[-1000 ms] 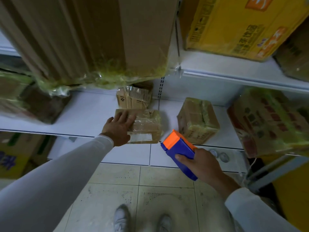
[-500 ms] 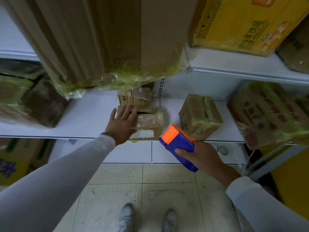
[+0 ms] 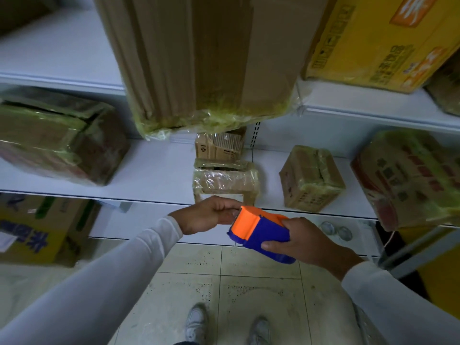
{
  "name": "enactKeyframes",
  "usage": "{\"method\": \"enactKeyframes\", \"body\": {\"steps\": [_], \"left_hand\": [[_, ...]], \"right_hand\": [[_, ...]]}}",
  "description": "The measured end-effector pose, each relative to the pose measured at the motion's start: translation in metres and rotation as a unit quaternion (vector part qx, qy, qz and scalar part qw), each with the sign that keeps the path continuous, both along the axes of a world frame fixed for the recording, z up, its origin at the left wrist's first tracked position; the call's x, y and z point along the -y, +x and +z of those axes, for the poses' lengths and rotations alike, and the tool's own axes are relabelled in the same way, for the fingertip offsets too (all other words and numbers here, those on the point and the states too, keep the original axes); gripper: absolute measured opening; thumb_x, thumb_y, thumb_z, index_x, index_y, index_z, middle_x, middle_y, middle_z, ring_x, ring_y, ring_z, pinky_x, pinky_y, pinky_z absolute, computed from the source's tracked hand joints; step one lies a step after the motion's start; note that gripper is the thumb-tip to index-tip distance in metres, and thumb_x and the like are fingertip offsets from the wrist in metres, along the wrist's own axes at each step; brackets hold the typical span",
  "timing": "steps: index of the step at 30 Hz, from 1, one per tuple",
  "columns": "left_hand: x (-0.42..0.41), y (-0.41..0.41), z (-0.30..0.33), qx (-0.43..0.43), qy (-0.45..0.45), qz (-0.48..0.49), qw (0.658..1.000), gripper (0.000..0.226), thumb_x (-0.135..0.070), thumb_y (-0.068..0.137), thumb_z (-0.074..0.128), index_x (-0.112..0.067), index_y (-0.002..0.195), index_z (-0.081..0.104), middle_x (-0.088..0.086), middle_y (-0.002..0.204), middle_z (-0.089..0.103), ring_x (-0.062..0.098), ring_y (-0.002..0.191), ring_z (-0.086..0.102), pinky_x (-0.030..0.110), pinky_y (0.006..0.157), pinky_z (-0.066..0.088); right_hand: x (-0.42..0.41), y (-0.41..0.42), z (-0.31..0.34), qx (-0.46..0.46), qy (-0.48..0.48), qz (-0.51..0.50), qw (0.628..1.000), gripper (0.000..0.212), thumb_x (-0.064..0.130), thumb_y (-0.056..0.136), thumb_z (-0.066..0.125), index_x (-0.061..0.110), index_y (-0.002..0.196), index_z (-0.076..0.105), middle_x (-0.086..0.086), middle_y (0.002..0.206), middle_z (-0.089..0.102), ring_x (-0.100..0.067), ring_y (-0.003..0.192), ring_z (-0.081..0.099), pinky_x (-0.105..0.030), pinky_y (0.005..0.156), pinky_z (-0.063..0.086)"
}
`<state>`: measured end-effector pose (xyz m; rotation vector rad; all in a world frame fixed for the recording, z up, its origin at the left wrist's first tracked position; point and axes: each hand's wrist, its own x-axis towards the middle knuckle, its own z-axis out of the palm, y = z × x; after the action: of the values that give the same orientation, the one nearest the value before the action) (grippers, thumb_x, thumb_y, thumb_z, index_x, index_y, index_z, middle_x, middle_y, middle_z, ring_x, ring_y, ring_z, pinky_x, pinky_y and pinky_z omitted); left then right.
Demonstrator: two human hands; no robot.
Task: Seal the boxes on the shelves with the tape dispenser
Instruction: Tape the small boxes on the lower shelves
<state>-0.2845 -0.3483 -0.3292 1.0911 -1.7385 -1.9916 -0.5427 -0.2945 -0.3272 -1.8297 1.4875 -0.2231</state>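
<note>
My right hand (image 3: 302,241) grips a blue and orange tape dispenser (image 3: 260,232) in front of the middle shelf (image 3: 154,175). My left hand (image 3: 211,215) is at the dispenser's orange toothed end, fingers curled and pinching there; the tape itself is too faint to see. Just behind the hands a small flat cardboard box (image 3: 225,180) wrapped in clear tape lies at the shelf's front edge. Another small box (image 3: 219,146) stands behind it, and a tape-wrapped box (image 3: 312,178) sits to the right.
A tall brown carton (image 3: 204,63) overhangs the upper shelf above my hands. A yellow carton (image 3: 378,38) is at the upper right. Wrapped boxes stand on the middle shelf at left (image 3: 57,143) and right (image 3: 410,178). Below is tiled floor (image 3: 249,282) with my shoes.
My left hand left the flat box on the shelf and came down to the dispenser's orange end. The dispenser turned with that end toward the left hand.
</note>
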Motion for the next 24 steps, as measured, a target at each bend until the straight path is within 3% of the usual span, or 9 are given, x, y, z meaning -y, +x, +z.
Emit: {"method": "enactKeyframes", "body": {"steps": [4, 7, 10, 15, 19, 24], "left_hand": [[-0.008, 0.004, -0.001, 0.003, 0.013, 0.027, 1.000, 0.033, -0.005, 0.099, 0.044, -0.019, 0.126, 0.057, 0.013, 0.123, 0.064, 0.023, 0.113, 0.061, 0.032, 0.095, 0.051], [-0.013, 0.005, -0.002, 0.019, -0.002, 0.037, 0.999, 0.028, -0.001, 0.098, 0.044, -0.010, 0.116, 0.063, 0.015, 0.113, 0.067, 0.022, 0.102, 0.064, 0.033, 0.091, 0.053], [-0.018, 0.005, -0.004, 0.023, -0.022, 0.061, 0.998, 0.022, 0.002, 0.097, 0.045, -0.007, 0.099, 0.066, 0.006, 0.094, 0.068, 0.014, 0.088, 0.065, 0.030, 0.084, 0.055], [-0.016, 0.004, -0.007, 0.025, -0.076, 0.143, 0.986, 0.028, 0.008, 0.095, 0.044, -0.007, 0.092, 0.067, 0.000, 0.079, 0.067, 0.003, 0.070, 0.064, 0.018, 0.068, 0.050], [-0.004, 0.011, -0.005, 0.033, -0.109, 0.177, 0.978, 0.030, 0.008, 0.095, 0.046, -0.009, 0.083, 0.067, 0.004, 0.072, 0.062, 0.014, 0.068, 0.055, 0.026, 0.068, 0.047], [0.023, 0.032, 0.003, -0.001, -0.122, 0.260, 0.958, 0.016, 0.006, 0.094, 0.048, 0.006, 0.094, 0.064, 0.013, 0.075, 0.058, 0.020, 0.064, 0.049, 0.026, 0.062, 0.046]], "right_hand": [[0.000, 0.002, 0.000, 0.018, -0.001, 0.009, 1.000, 0.047, 0.080, 0.059, 0.065, 0.038, 0.078, 0.058, 0.017, 0.070, 0.068, 0.005, 0.070, 0.067, -0.013, 0.060, 0.049], [-0.001, 0.004, -0.003, 0.021, 0.000, 0.023, 1.000, 0.049, 0.081, 0.058, 0.064, 0.037, 0.079, 0.058, 0.019, 0.071, 0.069, 0.004, 0.070, 0.067, -0.012, 0.059, 0.049], [0.000, 0.004, -0.003, 0.023, 0.007, 0.048, 0.999, 0.043, 0.080, 0.061, 0.065, 0.040, 0.077, 0.056, 0.035, 0.074, 0.065, 0.008, 0.070, 0.066, -0.008, 0.056, 0.043], [0.017, 0.009, 0.001, 0.069, 0.052, 0.055, 0.995, 0.042, 0.063, 0.072, 0.074, 0.027, 0.094, 0.068, 0.006, 0.085, 0.075, -0.004, 0.077, 0.071, -0.028, 0.070, 0.058], [0.050, 0.011, 0.020, 0.077, 0.111, 0.082, 0.987, 0.028, 0.047, 0.080, 0.077, 0.022, 0.091, 0.071, 0.000, 0.087, 0.076, -0.014, 0.080, 0.073, -0.033, 0.074, 0.058], [0.093, -0.004, 0.040, 0.035, 0.125, 0.087, 0.988, 0.036, 0.049, 0.077, 0.077, 0.014, 0.086, 0.069, 0.004, 0.074, 0.075, -0.009, 0.068, 0.070, -0.019, 0.060, 0.049]]}}
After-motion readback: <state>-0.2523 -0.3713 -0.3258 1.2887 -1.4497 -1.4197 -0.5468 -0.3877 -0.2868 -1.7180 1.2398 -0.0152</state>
